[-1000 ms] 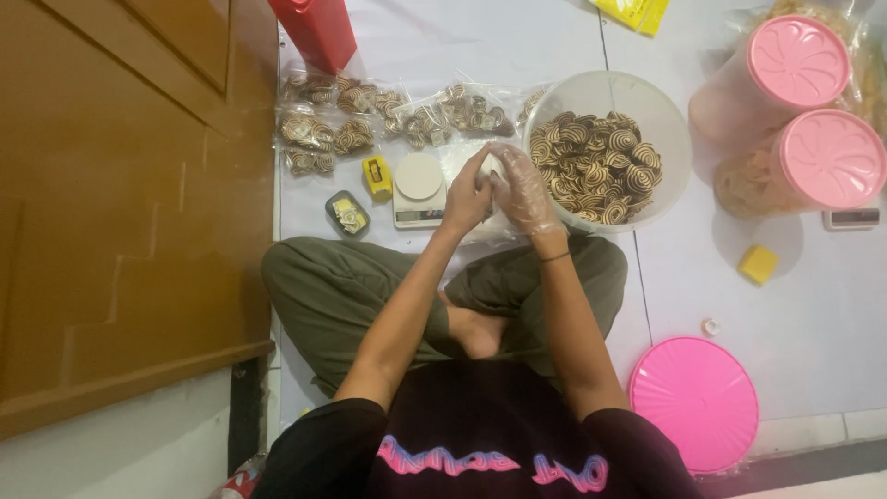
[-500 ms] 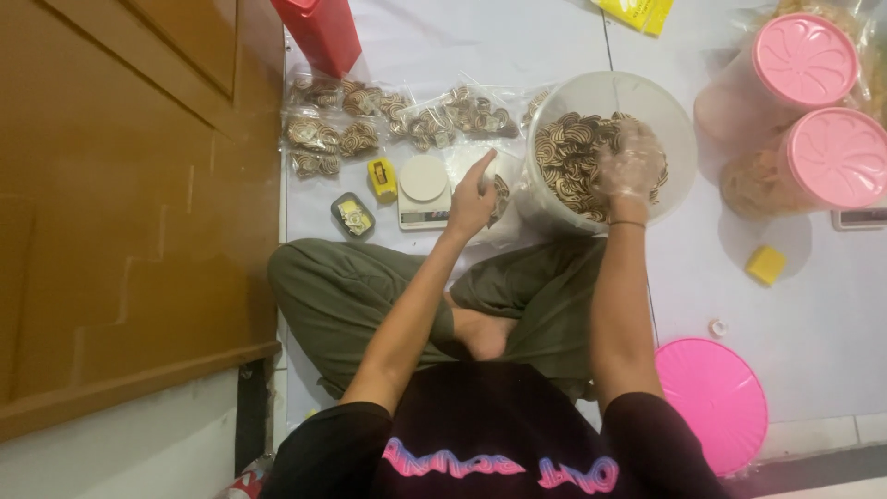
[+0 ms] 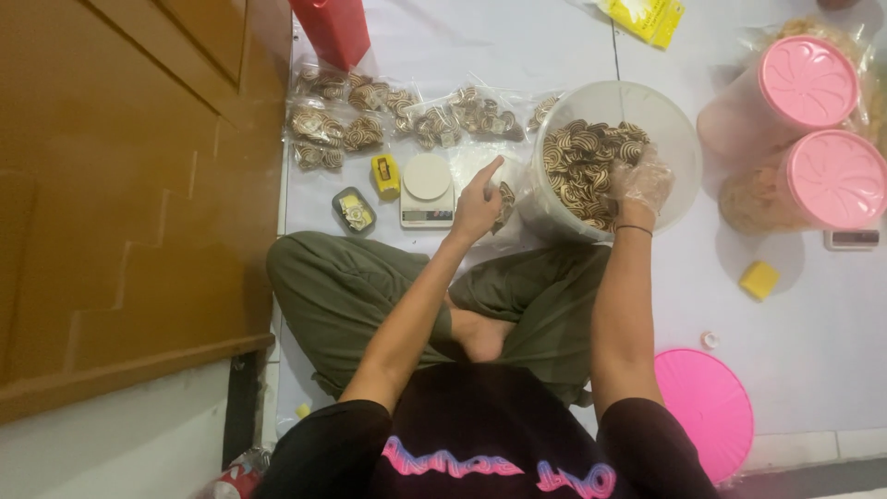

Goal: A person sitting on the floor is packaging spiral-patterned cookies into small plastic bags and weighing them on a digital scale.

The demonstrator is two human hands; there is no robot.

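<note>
Striped cookies under gloved right hand fingers

Right hand in thin clear plastic glove, glossy, crinkled. Big tub translucent smooth plastic. Cookies matt, ridged swirl. Far-left packets clear shiny film. Pink lids glossy moulded plastic. Left door brown wood, satin. Trousers matt olive cloth.

floor: pale tiles | left: brown wooden door
</note>
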